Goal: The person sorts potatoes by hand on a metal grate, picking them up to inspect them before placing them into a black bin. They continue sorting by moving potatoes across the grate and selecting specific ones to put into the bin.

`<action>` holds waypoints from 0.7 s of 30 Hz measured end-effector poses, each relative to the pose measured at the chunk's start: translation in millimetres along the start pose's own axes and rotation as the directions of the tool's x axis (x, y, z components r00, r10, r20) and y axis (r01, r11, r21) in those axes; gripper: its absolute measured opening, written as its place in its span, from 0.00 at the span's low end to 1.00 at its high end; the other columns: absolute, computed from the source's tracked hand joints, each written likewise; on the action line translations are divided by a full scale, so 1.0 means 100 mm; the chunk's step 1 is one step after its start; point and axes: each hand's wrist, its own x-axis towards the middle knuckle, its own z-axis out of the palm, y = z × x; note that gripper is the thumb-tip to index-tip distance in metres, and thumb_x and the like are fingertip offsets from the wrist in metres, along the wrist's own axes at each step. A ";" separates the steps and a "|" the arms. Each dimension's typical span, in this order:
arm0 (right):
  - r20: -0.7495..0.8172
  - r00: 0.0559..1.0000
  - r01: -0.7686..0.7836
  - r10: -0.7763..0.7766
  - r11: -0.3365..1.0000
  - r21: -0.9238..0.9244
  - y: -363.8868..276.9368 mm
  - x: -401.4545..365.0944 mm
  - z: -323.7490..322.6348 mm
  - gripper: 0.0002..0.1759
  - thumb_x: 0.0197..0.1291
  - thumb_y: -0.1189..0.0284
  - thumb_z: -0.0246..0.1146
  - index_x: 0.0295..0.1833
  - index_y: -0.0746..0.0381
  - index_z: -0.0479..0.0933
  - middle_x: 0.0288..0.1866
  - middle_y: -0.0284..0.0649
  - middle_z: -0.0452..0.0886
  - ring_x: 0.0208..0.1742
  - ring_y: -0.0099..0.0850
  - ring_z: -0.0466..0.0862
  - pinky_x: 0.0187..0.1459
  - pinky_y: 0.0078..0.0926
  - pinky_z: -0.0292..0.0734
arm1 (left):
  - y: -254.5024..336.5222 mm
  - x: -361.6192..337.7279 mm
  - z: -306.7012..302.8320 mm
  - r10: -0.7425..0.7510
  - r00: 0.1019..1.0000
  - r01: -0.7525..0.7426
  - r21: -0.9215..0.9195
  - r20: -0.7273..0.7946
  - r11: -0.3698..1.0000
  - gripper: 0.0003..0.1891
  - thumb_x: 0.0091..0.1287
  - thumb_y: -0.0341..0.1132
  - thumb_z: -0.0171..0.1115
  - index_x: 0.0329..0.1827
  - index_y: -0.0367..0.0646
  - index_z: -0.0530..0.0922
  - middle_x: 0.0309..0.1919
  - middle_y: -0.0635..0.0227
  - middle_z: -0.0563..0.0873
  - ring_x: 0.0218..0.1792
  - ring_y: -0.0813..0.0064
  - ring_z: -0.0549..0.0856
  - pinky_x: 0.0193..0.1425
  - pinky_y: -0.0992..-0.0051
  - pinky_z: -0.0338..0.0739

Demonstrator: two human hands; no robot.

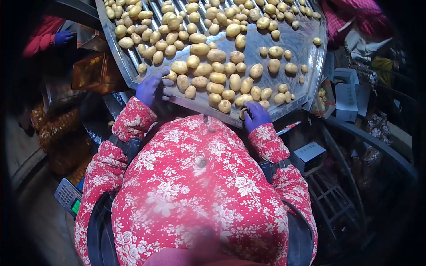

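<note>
Many potatoes (217, 77) lie on a metal sorting tray (257, 48) in front of me. My left hand (151, 89), in a purple glove, rests at the tray's near left edge with its fingers apart. Close to its fingertips sits a potato (183, 83), and nothing shows in its grasp. At the near right edge, my right hand (256, 116), gloved the same way, has its fingers curled round a dark-sided potato (242, 113), partly hidden by the glove. Another potato (243, 99) lies just beyond those fingers.
Metal rollers (179, 13) carry more potatoes at the tray's far side. Left of the tray stand an orange crate (91, 73) and filled net sacks (57, 128); another person's gloved hand (64, 37) shows there. Cardboard boxes (346, 97) and a white box (309, 151) are on the right.
</note>
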 end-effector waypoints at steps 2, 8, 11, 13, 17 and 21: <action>-0.018 0.998 0.051 -0.055 0.983 -0.176 0.12 0.00 0.06 0.25 0.53 0.70 0.67 0.59 0.58 0.76 0.57 0.46 0.79 0.56 0.46 0.79 0.56 0.44 0.75 | 0.01 0.02 0.04 -0.012 1.000 0.013 -0.034 0.026 0.999 0.23 0.75 0.49 0.46 0.65 0.47 0.72 0.47 0.59 0.82 0.37 0.67 0.86 0.38 0.71 0.80; -0.022 0.999 0.019 -0.029 0.929 -0.369 0.02 0.37 0.42 0.34 0.48 0.55 0.70 0.62 0.51 0.73 0.53 0.45 0.75 0.52 0.47 0.78 0.50 0.46 0.76 | -0.16 0.08 0.04 -0.174 0.949 0.224 -0.174 0.263 0.959 0.26 0.74 0.53 0.48 0.67 0.46 0.69 0.47 0.58 0.83 0.39 0.60 0.87 0.44 0.65 0.82; 0.195 0.961 -0.131 0.197 0.942 -0.308 -0.17 0.67 0.36 0.31 0.52 0.60 0.67 0.64 0.48 0.72 0.59 0.46 0.73 0.58 0.48 0.75 0.52 0.51 0.74 | -0.08 -0.10 0.36 -0.256 0.882 0.380 -0.277 0.396 0.883 0.28 0.73 0.55 0.50 0.68 0.46 0.69 0.49 0.57 0.82 0.43 0.57 0.87 0.50 0.61 0.83; 0.040 0.999 0.004 0.000 0.993 -0.115 -0.23 0.62 0.26 0.27 0.52 0.64 0.67 0.62 0.47 0.75 0.61 0.49 0.73 0.59 0.48 0.75 0.57 0.45 0.75 | -0.08 -0.08 0.41 -0.263 0.779 0.497 -0.304 0.568 0.813 0.31 0.73 0.57 0.49 0.71 0.45 0.65 0.58 0.54 0.79 0.53 0.55 0.84 0.58 0.53 0.80; 0.220 0.971 -0.224 0.098 0.699 0.679 -0.66 0.53 0.28 0.34 0.56 0.66 0.74 0.67 0.64 0.71 0.54 0.44 0.80 0.53 0.32 0.80 0.57 0.27 0.76 | -0.03 -0.17 0.57 -0.230 0.673 0.607 -0.347 0.703 0.715 0.34 0.73 0.58 0.48 0.74 0.46 0.62 0.66 0.53 0.75 0.60 0.52 0.79 0.60 0.50 0.77; -0.050 0.999 0.011 0.004 0.954 0.300 -0.59 0.87 0.27 0.35 0.58 0.61 0.70 0.68 0.65 0.70 0.58 0.55 0.79 0.57 0.44 0.82 0.58 0.34 0.77 | -0.44 0.02 0.33 -0.177 0.746 0.444 -0.282 0.642 0.850 0.25 0.74 0.42 0.54 0.71 0.42 0.67 0.61 0.57 0.78 0.54 0.65 0.83 0.53 0.68 0.79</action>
